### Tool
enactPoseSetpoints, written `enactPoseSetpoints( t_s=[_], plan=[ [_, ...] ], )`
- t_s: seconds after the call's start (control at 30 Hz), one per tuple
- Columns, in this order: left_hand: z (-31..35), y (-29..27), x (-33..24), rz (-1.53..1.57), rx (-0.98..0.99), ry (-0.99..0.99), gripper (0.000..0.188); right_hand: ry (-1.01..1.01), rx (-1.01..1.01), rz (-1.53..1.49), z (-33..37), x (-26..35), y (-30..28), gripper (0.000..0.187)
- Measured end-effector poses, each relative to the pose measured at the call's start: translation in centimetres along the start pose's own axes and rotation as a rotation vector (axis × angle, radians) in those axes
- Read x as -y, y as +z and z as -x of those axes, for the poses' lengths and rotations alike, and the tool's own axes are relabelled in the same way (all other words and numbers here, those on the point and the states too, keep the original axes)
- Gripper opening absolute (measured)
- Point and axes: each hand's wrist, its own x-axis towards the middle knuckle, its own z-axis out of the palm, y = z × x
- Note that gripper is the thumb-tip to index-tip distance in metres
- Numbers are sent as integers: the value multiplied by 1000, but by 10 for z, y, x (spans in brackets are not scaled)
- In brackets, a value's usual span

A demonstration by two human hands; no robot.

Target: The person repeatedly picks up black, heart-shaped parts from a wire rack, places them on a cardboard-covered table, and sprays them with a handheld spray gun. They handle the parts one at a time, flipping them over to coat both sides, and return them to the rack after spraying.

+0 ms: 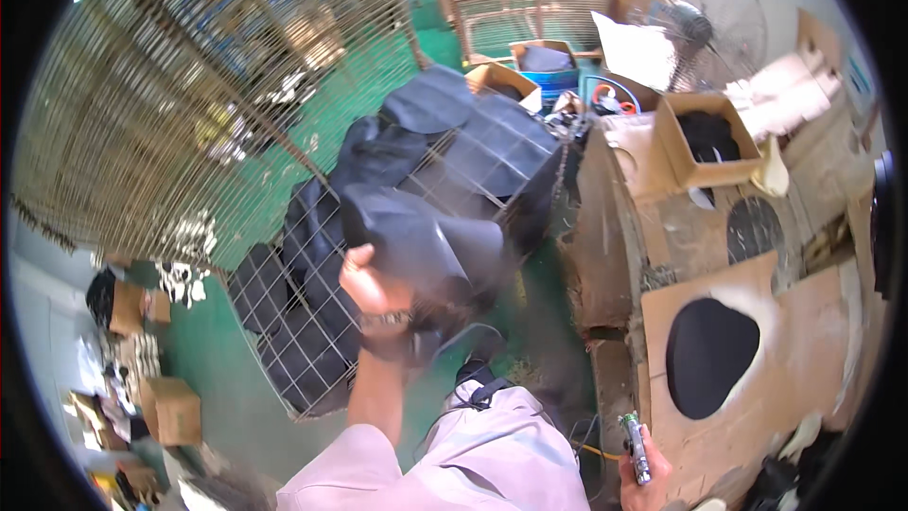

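Note:
My left hand (374,286), with a dark band at the wrist, is closed on a dark, flexible sheet (426,237). The sheet is curved and partly smeared by motion, above a wire-mesh basket (307,380) of similar dark pieces (426,99). At the lower right, my right hand (648,478) grips a small metal spray gun (637,449); a yellow hose (596,452) runs close to it. Beside that hand, a black rounded piece (711,358) lies on a cardboard-covered table (790,374).
On the table's far part stands an open cardboard box (672,147) with dark pieces inside. A fan (695,26) is behind it. Slatted racks (189,85) rise at the left over the green floor (213,345). Another carton (172,412) sits at the lower left.

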Motion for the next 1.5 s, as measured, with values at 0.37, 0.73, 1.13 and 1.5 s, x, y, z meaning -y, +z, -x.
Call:
enactPoseSetpoints(
  t_s=[0.37, 0.73, 1.13, 1.5],
  plan=[
    [-226, -134, -214, -32, -280, 438, 55, -26, 181, 1, -73, 89, 52, 52],
    [-179, -425, -253, -935, -1289, 198, 68, -41, 186, -62, -82, 96, 65, 55],
    [11, -120, 167, -1194, 655, -865, 43, 215, -306, -7, 25, 21, 17, 60],
    [4, -294, 250, -1974, 1029, -1268, 44, 466, -925, -25, 144, -24, -17, 63]
  ],
)
